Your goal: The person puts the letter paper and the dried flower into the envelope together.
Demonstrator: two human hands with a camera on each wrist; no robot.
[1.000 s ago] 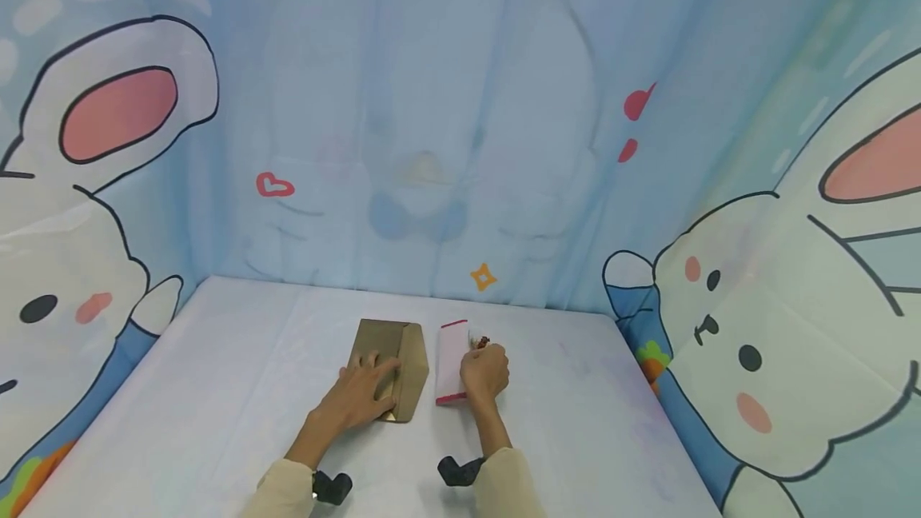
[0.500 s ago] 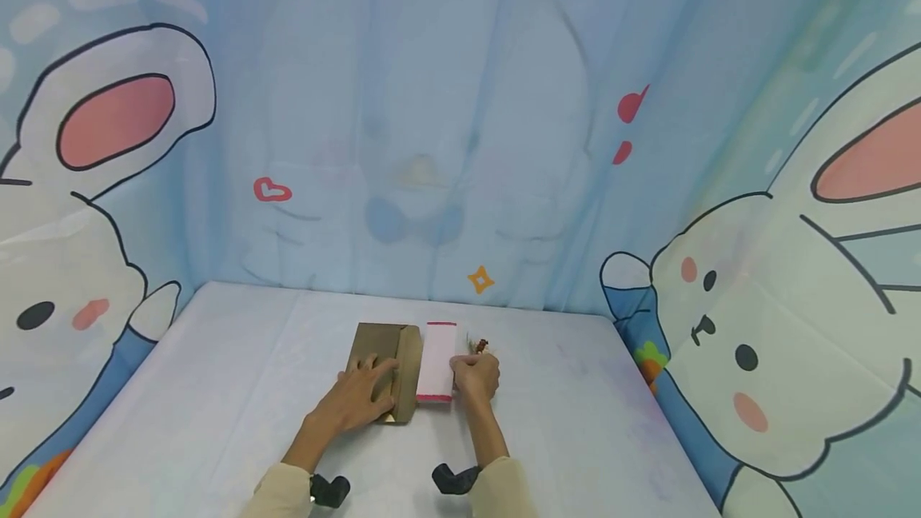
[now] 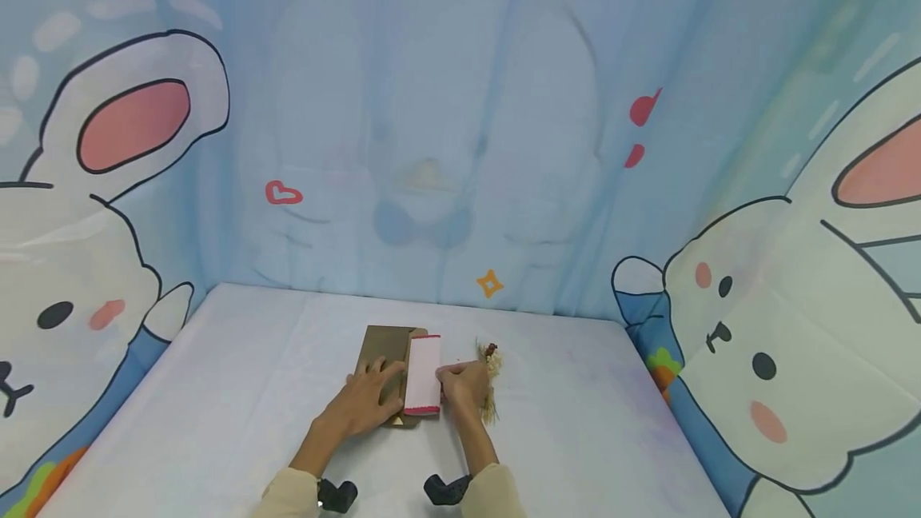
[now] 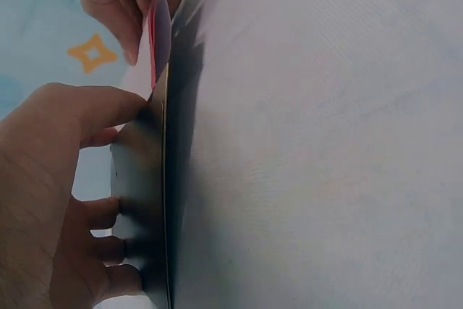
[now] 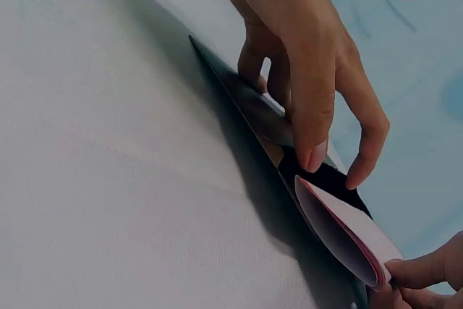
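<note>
A gold-brown envelope (image 3: 383, 342) lies on the table, its flap side toward the right. My left hand (image 3: 363, 400) rests on it with spread fingers, the thumb near the envelope's mouth. A folded sheet of pink paper (image 3: 423, 374) with red edges is over the flap, close to that mouth. My right hand (image 3: 464, 384) pinches the paper by its right edge. From the right wrist view, the folded paper (image 5: 347, 229) bulges a little, and the left thumb and forefinger touch the envelope just before it. Whether the paper's far edge is inside the envelope cannot be told.
Close to the right hand, a small bunch of dried flowers (image 3: 492, 362) lies on the white tablecloth (image 3: 576, 422). A blue curtain (image 3: 432, 102) with cartoon rabbits hangs behind and at both sides of the table.
My right hand has carried the pink paper leftward from beside the envelope onto its flap. More of the dried flowers shows now. The left hand stays on the envelope.
</note>
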